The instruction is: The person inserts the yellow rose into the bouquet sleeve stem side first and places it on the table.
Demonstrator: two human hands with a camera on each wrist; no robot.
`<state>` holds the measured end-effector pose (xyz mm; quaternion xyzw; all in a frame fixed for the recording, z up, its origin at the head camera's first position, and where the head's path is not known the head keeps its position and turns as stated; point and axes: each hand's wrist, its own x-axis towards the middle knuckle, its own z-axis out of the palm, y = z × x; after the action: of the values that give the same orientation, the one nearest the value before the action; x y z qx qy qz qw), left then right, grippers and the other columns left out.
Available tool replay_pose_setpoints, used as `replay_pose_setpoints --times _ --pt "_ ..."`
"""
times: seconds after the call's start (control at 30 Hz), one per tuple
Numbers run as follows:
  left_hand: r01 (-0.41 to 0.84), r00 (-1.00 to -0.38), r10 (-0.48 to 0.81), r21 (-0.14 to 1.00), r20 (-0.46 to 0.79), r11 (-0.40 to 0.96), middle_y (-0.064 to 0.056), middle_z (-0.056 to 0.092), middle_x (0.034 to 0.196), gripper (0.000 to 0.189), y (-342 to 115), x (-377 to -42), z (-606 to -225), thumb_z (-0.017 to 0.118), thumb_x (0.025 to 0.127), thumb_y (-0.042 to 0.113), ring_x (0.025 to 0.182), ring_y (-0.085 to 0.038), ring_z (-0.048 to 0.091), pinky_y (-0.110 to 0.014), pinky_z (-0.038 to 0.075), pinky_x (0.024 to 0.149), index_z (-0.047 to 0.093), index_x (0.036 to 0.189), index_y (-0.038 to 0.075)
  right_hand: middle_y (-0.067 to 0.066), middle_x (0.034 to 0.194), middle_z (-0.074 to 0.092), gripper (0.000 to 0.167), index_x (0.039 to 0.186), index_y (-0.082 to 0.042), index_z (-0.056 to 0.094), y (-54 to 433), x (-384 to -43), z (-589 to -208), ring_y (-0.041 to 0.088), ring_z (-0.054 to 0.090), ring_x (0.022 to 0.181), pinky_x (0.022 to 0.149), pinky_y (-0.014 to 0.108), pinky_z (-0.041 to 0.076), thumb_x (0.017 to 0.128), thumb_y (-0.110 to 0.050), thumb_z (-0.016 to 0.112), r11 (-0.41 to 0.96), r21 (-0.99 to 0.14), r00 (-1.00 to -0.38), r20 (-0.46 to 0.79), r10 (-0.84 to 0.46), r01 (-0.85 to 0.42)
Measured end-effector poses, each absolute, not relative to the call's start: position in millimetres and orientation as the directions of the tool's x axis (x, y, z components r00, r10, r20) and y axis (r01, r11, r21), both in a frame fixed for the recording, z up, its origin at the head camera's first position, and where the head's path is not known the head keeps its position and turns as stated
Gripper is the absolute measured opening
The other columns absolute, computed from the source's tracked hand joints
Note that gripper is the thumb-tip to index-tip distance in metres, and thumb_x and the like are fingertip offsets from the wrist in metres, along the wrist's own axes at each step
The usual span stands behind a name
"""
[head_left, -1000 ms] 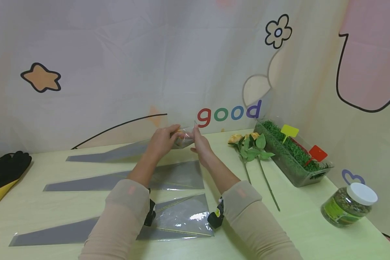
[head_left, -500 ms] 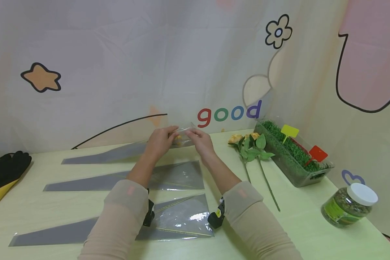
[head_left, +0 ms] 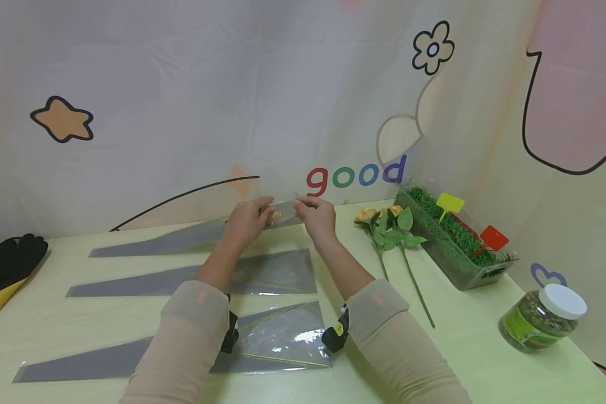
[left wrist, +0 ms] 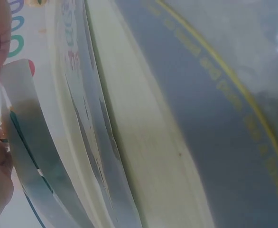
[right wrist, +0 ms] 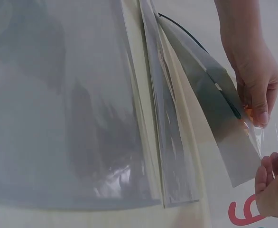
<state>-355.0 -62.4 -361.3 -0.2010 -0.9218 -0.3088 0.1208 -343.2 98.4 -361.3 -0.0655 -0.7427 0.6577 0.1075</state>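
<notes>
- Left hand (head_left: 247, 219) and right hand (head_left: 318, 217) work a little apart, thumbs and fingers pinching the far wrapper (head_left: 187, 237) at its wide end.
- Nearest the body, the near wrapper (head_left: 283, 336) lies flat under the forearms; beyond it, the middle wrapper (head_left: 278, 275) also lies flat.
- Off to the right, the jar (head_left: 537, 320) stands well clear of the hands.
- The far wrapper reaches leftward over the table (head_left: 81, 322), near the backdrop (head_left: 182, 112). It should be light, slick and floppy, quick to crease; its corners are the best hold.
- An orange bloom (right wrist: 247, 113) shows by the left fingers, seemingly inside the film. Its petals are probably soft; the dark stem (right wrist: 230, 102), likely stiffer, would steer better.
- Loose roses (head_left: 391, 238) and the planter (head_left: 454, 272) limit rightward travel; the backdrop limits reach beyond. Room lies leftward, short of the gloves (head_left: 15, 264).
</notes>
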Motion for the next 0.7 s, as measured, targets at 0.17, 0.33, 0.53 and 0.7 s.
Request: replay_pose_setpoints --times 0.17,0.33,0.53,0.7 --pt "0.398 -0.915 0.269 0.568 0.3 0.72 -0.016 0.064 0.105 0.043 -66 -354 -362 0.055 0.094 0.024 0.091 -0.028 0.06 -0.04 0.048 0.08 0.051 0.131 0.002 0.007 0.091 0.064 0.021 0.1 -0.004 0.071 99 -344 -364 0.022 0.064 0.085 0.077 0.029 0.051 0.086 -0.019 0.067 0.13 -0.99 -0.969 0.088 0.229 -0.059" --pt "0.371 -0.928 0.274 0.55 0.252 0.748 -0.02 0.053 0.127 0.046 -77 -350 -363 0.053 0.095 0.026 0.118 -0.037 0.047 -0.047 0.038 0.097 0.047 0.134 0.001 0.007 0.087 0.065 0.019 0.097 -0.004 0.071 99 -347 -369 0.024 0.062 0.084 0.069 0.028 0.048 0.085 -0.018 0.068 0.152 -0.987 -0.969 0.092 0.227 -0.058" --pt "0.328 -0.943 0.253 0.492 0.215 0.806 -0.021 0.058 0.12 0.04 -94 -343 -360 0.047 0.095 0.011 0.084 -0.029 0.059 -0.04 0.048 0.075 0.046 0.133 -0.002 0.007 0.094 0.065 0.019 0.098 -0.003 0.071 99 -348 -371 0.023 0.063 0.088 0.079 0.032 0.05 0.086 -0.017 0.067 0.184 -0.982 -0.977 0.079 0.196 -0.043" --pt "0.227 -0.973 0.177 0.505 0.147 0.833 -0.022 0.054 0.124 0.045 -108 -338 -358 0.039 0.088 0.003 0.055 -0.017 0.04 -0.028 0.035 0.047 0.046 0.132 -0.005 0.007 0.093 0.067 0.019 0.097 -0.004 0.071 102 -348 -370 0.022 0.062 0.089 0.081 0.035 0.05 0.086 -0.019 0.066 0.268 -0.963 -0.988 0.054 0.147 -0.013"
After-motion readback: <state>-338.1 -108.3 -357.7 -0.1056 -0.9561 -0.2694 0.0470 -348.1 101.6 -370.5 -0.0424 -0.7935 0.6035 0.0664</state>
